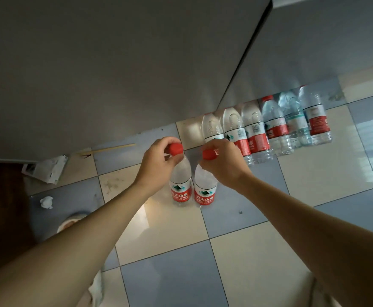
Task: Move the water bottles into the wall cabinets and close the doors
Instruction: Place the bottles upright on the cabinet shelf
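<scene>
The floor [236, 273] was a checker of cream and blue-grey tiles, with grey cabinet fronts [92, 74] filling the upper part of the view. The left hand's fingers [159, 144] were curled over the red cap [176, 149] of the left bottle [180, 185], pinching it from above; the right hand's fingers [212, 144] were likewise curled round the red cap [209, 154] of the right bottle [205, 189]. Both bottles stood upright on the tiles, just beside each other, red labels facing the camera. The left hand [156, 165] and right hand [224, 165] ran back into bare forearms reaching in from the lower corners. Beyond the right hand, a row of further bottles [269, 129] stood side by side along the foot of the cabinets. To the left lay a thin wooden stick [112, 148], a torn white packet [46, 168] and a crumpled white scrap [46, 202].
</scene>
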Tool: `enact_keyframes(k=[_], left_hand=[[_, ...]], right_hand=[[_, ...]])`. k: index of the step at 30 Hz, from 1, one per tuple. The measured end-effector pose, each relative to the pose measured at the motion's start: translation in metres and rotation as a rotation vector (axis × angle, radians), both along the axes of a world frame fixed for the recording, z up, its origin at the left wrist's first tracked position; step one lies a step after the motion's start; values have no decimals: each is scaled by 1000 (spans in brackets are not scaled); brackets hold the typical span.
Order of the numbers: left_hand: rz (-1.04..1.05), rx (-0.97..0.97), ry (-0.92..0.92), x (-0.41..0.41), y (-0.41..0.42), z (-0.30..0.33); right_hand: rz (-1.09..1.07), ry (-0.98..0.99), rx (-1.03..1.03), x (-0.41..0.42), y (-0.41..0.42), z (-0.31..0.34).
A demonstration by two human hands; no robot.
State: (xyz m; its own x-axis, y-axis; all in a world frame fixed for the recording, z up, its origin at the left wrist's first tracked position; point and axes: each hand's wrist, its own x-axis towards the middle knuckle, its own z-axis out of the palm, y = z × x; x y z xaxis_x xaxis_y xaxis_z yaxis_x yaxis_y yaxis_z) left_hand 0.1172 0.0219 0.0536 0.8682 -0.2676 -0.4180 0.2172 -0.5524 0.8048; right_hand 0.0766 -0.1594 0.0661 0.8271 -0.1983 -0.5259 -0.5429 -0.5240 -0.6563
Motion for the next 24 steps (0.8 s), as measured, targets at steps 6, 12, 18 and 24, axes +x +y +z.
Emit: enact_keyframes(k=[6,12,18,24], left_hand=[[-116,-26,-212,6,5,28],[-164,68,-357,-3,18,27],[-95,59,-265,-8,18,8],[47,37,-39,-15,19,-44]], right_hand=[[-11,-139,-4,-5,5,26],[-29,-217,-11,-7,10,19],[-132,-210,-31,-29,3,-14],[-44,-204,-288,-42,-1,-72]])
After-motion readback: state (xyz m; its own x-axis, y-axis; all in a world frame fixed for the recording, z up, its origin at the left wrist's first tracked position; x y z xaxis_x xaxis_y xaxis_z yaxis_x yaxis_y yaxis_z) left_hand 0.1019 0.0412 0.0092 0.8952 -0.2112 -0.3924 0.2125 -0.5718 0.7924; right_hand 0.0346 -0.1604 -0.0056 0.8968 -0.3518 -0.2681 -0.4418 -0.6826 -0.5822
